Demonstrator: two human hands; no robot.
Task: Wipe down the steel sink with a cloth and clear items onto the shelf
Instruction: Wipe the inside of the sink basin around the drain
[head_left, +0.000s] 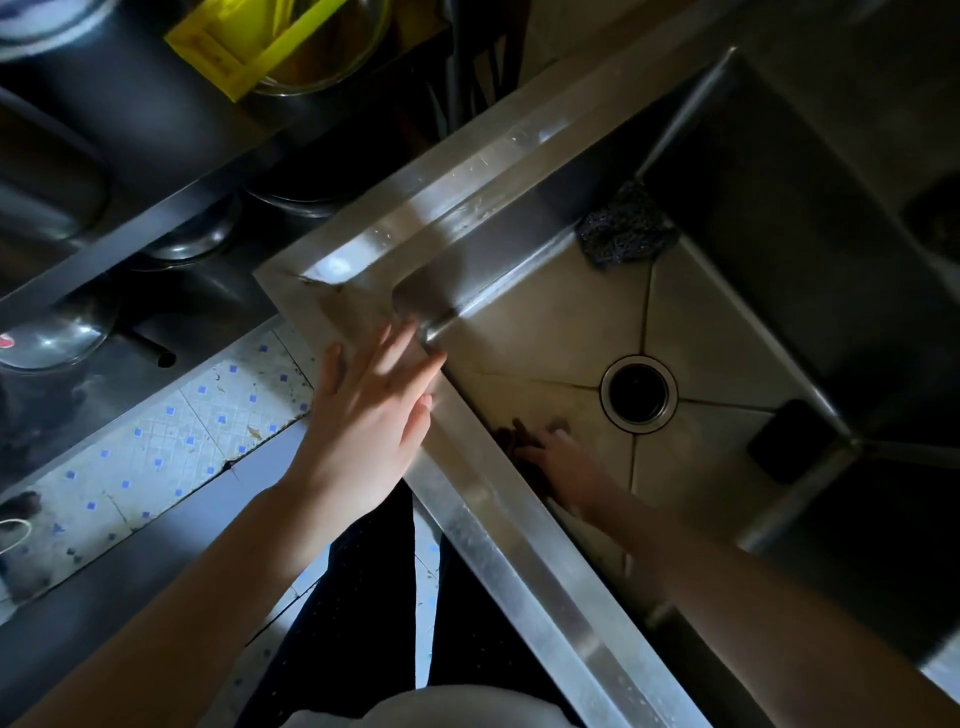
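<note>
The steel sink (498, 499) runs diagonally through the head view, with a round drain (639, 392) in the basin floor. My left hand (371, 415) rests on the rim near the sink's corner, fingers straight and spread, holding nothing. My right hand (563, 467) is down inside the basin by the near wall. Its fingers lie on a dark brownish cloth (511, 436) pressed to the floor; dim light hides the grip's detail. A dark scrubbing pad (626, 226) sits in the basin's far corner. A black block-shaped item (789, 441) lies in the right corner.
A dark shelf (156, 223) on the left holds steel bowls and lids (49, 332), and a glass bowl with a yellow item (260, 47) stands above. A second, dark basin (831, 208) lies beyond a divider. Tiled floor (171, 431) shows below.
</note>
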